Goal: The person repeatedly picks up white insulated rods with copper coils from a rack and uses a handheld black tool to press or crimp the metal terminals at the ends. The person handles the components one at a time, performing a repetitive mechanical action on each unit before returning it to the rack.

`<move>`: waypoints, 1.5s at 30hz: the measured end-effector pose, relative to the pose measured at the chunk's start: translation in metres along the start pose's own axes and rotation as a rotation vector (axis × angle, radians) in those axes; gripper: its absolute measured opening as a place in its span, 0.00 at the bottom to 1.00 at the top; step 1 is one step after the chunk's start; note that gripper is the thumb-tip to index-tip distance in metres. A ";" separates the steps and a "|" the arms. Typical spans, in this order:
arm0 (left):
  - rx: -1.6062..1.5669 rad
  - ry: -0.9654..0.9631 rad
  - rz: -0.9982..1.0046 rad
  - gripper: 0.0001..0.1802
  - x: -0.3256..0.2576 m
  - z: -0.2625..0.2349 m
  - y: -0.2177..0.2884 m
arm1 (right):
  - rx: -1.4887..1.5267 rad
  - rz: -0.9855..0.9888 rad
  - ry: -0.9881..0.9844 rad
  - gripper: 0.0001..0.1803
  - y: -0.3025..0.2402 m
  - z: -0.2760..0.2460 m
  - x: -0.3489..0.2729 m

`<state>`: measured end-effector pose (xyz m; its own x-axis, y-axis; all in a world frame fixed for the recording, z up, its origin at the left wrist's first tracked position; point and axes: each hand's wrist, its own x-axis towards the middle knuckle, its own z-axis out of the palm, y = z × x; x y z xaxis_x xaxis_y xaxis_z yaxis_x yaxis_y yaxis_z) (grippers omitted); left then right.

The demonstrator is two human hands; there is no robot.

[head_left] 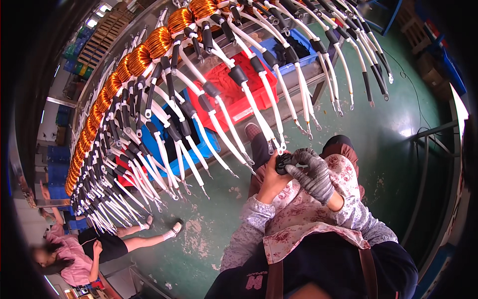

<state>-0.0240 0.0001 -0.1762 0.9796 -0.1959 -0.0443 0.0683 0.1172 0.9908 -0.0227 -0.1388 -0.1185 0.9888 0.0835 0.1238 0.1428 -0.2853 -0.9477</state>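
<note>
Green floor below; black pieces in left grip, against gloved right grip.

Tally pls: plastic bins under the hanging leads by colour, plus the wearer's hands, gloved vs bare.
Red bins: 2 (one mostly hidden behind leads)
Blue bins: 2
Gloved hand (right, grey): 1
Bare hand (left): 1
Total: 6 visible
</note>
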 end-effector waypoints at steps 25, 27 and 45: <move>-0.436 -0.046 -0.524 0.13 -0.042 0.011 -0.033 | 0.778 0.236 0.328 0.22 0.026 -0.104 0.037; -0.401 -0.054 -0.526 0.13 -0.041 0.016 -0.029 | 0.912 0.268 0.298 0.22 0.036 -0.107 0.041; -0.227 -0.037 -0.484 0.17 -0.051 0.010 -0.049 | 1.293 0.335 0.021 0.18 0.083 -0.118 0.062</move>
<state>-0.0789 -0.0050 -0.2209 0.8187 -0.3136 -0.4810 0.5542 0.2120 0.8050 0.0553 -0.2695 -0.1547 0.9699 0.1696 -0.1746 -0.2376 0.8158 -0.5272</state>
